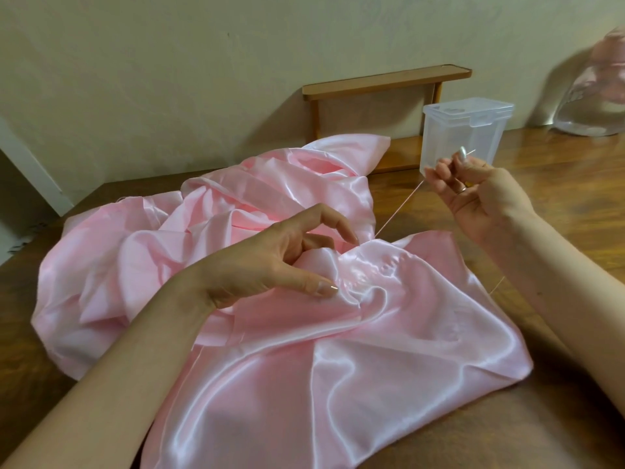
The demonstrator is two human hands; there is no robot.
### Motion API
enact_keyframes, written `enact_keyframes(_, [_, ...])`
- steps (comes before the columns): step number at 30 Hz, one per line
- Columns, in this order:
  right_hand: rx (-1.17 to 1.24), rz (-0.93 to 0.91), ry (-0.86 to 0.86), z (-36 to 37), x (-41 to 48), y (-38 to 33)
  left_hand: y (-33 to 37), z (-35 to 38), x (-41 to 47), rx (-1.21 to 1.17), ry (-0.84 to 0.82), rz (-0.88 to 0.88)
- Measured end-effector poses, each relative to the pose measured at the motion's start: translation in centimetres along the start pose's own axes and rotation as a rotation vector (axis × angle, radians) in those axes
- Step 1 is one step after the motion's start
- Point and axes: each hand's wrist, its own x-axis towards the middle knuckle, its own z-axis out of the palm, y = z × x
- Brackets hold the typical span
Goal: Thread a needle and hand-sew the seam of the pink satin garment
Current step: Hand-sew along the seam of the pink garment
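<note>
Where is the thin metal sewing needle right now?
Head view, right of centre: the thin metal sewing needle is pinched by the right hand, in front of the clear plastic box, with taut thread running down to the pink satin garment.

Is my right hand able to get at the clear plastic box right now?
Probably, for reach: the clear plastic box stands just beyond the right hand with nothing between them. But that hand pinches the needle, its thread running taut to the pink satin, so it isn't free to grip.
</note>
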Motion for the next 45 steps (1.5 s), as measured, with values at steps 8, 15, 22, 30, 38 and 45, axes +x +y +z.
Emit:
enact_keyframes(8, [0.014,-0.022,0.071,-0.8,0.6,-0.5,-0.2,0.0,0.1,0.014,0.004,0.047])
enact_keyframes(15, [-0.046,-0.008,0.002,-0.7,0.4,-0.2,-0.3,0.0,0.0,0.296,0.014,0.010])
enact_keyframes(22, [-0.566,0.055,-0.443,2.1,-2.6,0.8,0.2,1.2,1.5,1.229,0.441,0.619])
enact_keyframes(30, [0.056,0.127,-0.718,4.8,-4.9,-0.1,-1.3,0.3,1.8,1.539,0.232,0.458])
enact_keyframes(38, [0.133,0.096,-0.390,3.9,-3.6,0.1,-1.1,-2.3,0.5,1.219,0.421,0.276])
enact_keyframes(45, [-0.025,0.077,-0.538,4.4,-4.3,-0.1,0.2,1.2,2.0,1.452,0.362,0.628])
